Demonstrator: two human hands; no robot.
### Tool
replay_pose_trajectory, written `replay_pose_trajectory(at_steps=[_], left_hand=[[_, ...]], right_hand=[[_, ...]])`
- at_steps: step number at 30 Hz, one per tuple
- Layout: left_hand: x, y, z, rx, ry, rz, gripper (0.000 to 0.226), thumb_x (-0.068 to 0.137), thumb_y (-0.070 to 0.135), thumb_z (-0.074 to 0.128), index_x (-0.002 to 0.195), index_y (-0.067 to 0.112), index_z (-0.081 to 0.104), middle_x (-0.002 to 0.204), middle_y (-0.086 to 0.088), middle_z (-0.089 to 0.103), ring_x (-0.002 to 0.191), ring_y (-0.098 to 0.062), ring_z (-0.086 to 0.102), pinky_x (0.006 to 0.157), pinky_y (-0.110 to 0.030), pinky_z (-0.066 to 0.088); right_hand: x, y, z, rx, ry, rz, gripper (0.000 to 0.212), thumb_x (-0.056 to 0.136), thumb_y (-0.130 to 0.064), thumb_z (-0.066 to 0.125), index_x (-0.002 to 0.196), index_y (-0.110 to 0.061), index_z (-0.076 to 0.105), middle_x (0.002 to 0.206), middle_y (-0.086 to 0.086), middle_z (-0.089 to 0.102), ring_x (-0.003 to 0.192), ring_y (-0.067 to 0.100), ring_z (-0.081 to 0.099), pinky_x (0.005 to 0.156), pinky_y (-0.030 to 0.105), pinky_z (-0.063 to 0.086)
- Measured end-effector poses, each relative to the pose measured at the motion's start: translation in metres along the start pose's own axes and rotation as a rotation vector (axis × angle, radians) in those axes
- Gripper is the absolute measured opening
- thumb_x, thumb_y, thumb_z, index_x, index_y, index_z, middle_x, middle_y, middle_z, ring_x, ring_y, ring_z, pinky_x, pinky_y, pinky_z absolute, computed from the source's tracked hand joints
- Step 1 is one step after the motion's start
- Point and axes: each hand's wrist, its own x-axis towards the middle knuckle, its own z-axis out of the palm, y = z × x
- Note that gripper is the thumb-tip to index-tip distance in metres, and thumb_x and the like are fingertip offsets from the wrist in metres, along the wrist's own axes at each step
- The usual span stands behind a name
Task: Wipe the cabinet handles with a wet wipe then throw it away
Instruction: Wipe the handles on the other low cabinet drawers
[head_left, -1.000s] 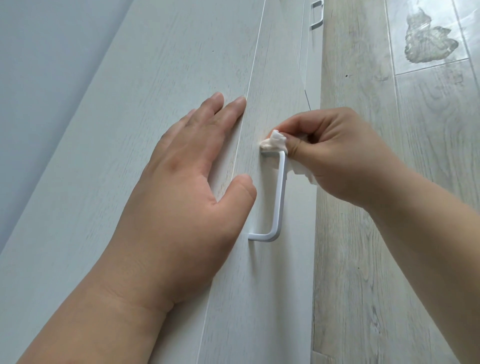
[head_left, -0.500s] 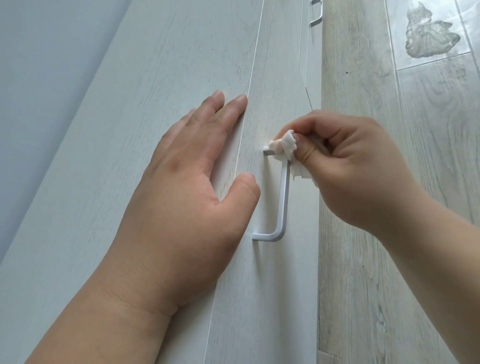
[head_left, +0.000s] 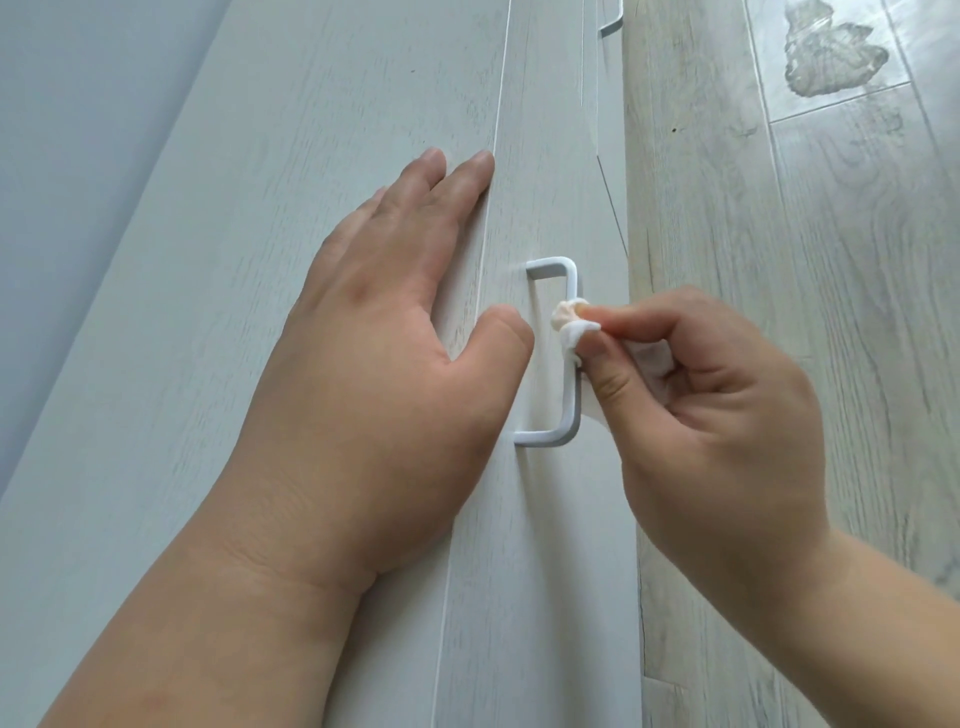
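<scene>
Left hand (head_left: 363, 374) lies flat, fingers straight, on the cabinet door (head_left: 249, 249), just left of the white handle (head_left: 570, 395). Right hand (head_left: 711, 415) pinches the wet wipe (head_left: 569, 327) around the handle's upper bar, between both hands.

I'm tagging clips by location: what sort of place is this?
Probably a room in a home: tall white wood-grain cabinet doors with a white bar handle, beside pale wood-look plank flooring.
</scene>
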Motion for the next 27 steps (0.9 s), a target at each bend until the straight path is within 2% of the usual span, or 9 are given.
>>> replay_pose_trajectory(at_steps=[2, 3, 6, 8, 11, 15, 19, 23, 27], left_hand=[[0.000, 0.000, 0.000, -0.005, -0.004, 0.000, 0.074, 0.087, 0.053, 0.041, 0.158, 0.059, 0.020, 0.165, 0.039, 0.011, 0.151, 0.016, 0.002, 0.115, -0.008, 0.003], [0.000, 0.000, 0.000, -0.008, -0.007, 0.002, 0.074, 0.087, 0.054, 0.040, 0.158, 0.059, 0.020, 0.165, 0.039, 0.011, 0.151, 0.016, 0.002, 0.114, -0.008, 0.003], [-0.001, 0.000, 0.000, -0.018, -0.019, 0.010, 0.073, 0.088, 0.055, 0.038, 0.159, 0.059, 0.018, 0.166, 0.038, 0.010, 0.151, 0.015, 0.001, 0.114, -0.009, 0.002], [-0.003, -0.001, 0.000, -0.020, -0.028, 0.017, 0.072, 0.089, 0.055, 0.036, 0.159, 0.060, 0.018, 0.166, 0.037, 0.009, 0.152, 0.015, 0.001, 0.119, -0.013, 0.003], [-0.006, -0.003, -0.001, -0.072, -0.043, 0.020, 0.071, 0.090, 0.055, 0.036, 0.159, 0.059, 0.020, 0.166, 0.039, 0.010, 0.151, 0.018, 0.002, 0.127, -0.022, 0.004], [-0.007, -0.010, -0.001, -0.131, -0.078, 0.032, 0.074, 0.090, 0.053, 0.039, 0.161, 0.056, 0.017, 0.166, 0.039, 0.007, 0.150, 0.019, -0.001, 0.129, -0.026, 0.003], [-0.008, -0.011, -0.001, -0.142, -0.087, 0.039, 0.076, 0.090, 0.051, 0.038, 0.163, 0.051, 0.018, 0.168, 0.035, 0.009, 0.152, 0.016, 0.001, 0.130, -0.027, 0.004], [-0.007, -0.009, -0.003, -0.133, -0.093, 0.044, 0.071, 0.097, 0.047, 0.044, 0.164, 0.047, 0.019, 0.169, 0.031, 0.009, 0.154, 0.012, 0.002, 0.130, -0.026, 0.003], [-0.008, -0.006, -0.005, -0.085, -0.097, 0.050, 0.064, 0.107, 0.037, 0.045, 0.164, 0.045, 0.018, 0.170, 0.028, 0.008, 0.155, 0.009, 0.002, 0.127, -0.021, 0.001]], right_hand=[[-0.003, -0.001, -0.001, 0.014, 0.000, 0.011, 0.004, 0.099, -0.016, 0.072, 0.099, -0.013, 0.075, 0.098, -0.007, 0.075, 0.094, 0.014, 0.073, 0.080, 0.034, 0.057], [-0.008, -0.003, 0.000, 0.015, -0.004, 0.016, 0.004, 0.099, -0.016, 0.072, 0.098, -0.012, 0.074, 0.097, -0.007, 0.075, 0.094, 0.014, 0.073, 0.080, 0.032, 0.057], [-0.030, -0.011, 0.006, 0.034, 0.007, 0.037, 0.004, 0.099, -0.017, 0.066, 0.097, -0.012, 0.067, 0.100, -0.017, 0.072, 0.095, -0.002, 0.070, 0.075, 0.008, 0.050], [-0.037, -0.011, 0.009, 0.034, 0.030, 0.011, 0.004, 0.100, -0.015, 0.063, 0.100, -0.012, 0.064, 0.105, -0.020, 0.069, 0.093, -0.008, 0.068, 0.074, 0.002, 0.046], [-0.043, -0.008, 0.013, -0.008, 0.057, -0.061, 0.003, 0.100, -0.011, 0.062, 0.101, -0.008, 0.063, 0.104, -0.011, 0.069, 0.093, -0.002, 0.068, 0.078, 0.007, 0.048], [-0.055, -0.008, 0.024, 0.005, 0.143, -0.057, 0.003, 0.100, -0.009, 0.063, 0.100, -0.007, 0.060, 0.099, -0.013, 0.067, 0.096, -0.009, 0.066, 0.082, 0.006, 0.047], [-0.061, -0.012, 0.031, -0.006, 0.199, -0.045, 0.009, 0.100, -0.011, 0.066, 0.095, -0.006, 0.060, 0.096, -0.017, 0.067, 0.095, -0.010, 0.067, 0.079, 0.005, 0.046], [-0.062, -0.014, 0.030, -0.014, 0.232, -0.032, 0.021, 0.098, -0.018, 0.071, 0.086, -0.005, 0.061, 0.091, -0.017, 0.069, 0.087, -0.005, 0.070, 0.073, 0.011, 0.049], [-0.067, -0.017, 0.031, 0.017, 0.218, 0.003, 0.019, 0.095, -0.019, 0.077, 0.085, -0.005, 0.070, 0.092, -0.010, 0.076, 0.093, -0.002, 0.074, 0.079, 0.016, 0.053]])
